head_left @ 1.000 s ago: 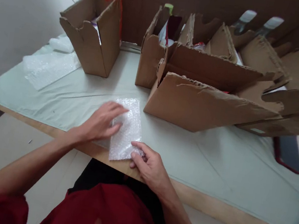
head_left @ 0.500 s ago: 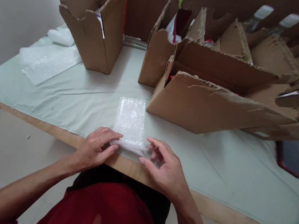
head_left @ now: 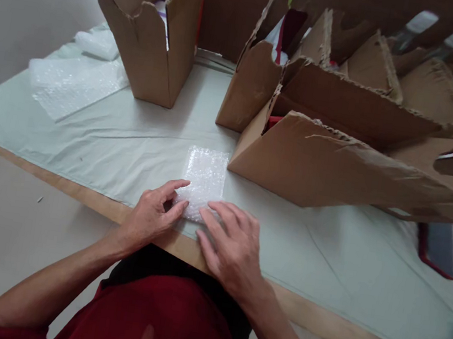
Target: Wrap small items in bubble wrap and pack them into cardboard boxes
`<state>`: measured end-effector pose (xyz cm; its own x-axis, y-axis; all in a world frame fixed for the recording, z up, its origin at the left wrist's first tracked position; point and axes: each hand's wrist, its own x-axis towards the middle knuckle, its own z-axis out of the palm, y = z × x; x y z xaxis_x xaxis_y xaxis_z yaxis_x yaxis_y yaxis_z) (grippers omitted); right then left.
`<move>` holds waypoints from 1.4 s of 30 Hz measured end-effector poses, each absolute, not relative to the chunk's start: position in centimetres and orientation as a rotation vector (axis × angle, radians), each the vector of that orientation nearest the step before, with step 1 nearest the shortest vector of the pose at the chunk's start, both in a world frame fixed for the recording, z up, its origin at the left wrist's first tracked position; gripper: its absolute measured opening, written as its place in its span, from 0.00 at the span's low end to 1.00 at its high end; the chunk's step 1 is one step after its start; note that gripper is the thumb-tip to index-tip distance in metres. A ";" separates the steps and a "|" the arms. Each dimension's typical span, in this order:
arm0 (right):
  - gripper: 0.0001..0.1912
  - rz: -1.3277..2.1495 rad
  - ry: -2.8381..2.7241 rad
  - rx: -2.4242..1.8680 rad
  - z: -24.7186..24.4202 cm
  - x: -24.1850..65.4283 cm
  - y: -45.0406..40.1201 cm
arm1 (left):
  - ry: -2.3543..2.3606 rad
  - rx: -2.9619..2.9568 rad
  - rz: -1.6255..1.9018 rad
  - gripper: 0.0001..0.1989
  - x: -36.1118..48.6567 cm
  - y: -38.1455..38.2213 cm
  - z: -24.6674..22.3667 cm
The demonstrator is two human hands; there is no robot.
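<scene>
Head view: steadies bubble wrap [head_left: 206,169] on near side of bench [head_left: 303,252], left hand [head_left: 154,210] at its left edge, right hand [head_left: 234,240] over near-right corner, both with fingers apart, presumably keeping it flat.

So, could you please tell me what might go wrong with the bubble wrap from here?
The clear rectangular bubble-wrap piece lies close to the pale wooden table edge, so a tug might drag it off. Its right side is near the long brown cardboard box, so a sideways push could bump that.
</scene>
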<state>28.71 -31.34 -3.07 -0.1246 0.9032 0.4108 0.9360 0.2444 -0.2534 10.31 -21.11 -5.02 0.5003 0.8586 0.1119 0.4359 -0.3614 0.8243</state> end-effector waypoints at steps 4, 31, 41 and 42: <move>0.12 0.052 -2.152 -1.704 -3.3 28.7 -30.0 | 1.041 2.199 0.891 0.20 9.5 -21.7 -4.8; 0.13 0.815 -1.452 -1.659 -2.9 28.5 -30.2 | 0.853 1.025 0.806 0.26 11.0 -25.3 -4.5; 0.44 1.075 -1.377 -1.597 -0.1 32.3 -33.5 | 0.742 1.424 0.560 0.23 12.8 -26.0 -1.7; 0.46 1.148 -1.377 -1.582 0.5 32.7 -33.8 | 0.715 1.496 0.519 0.28 13.0 -26.3 -1.7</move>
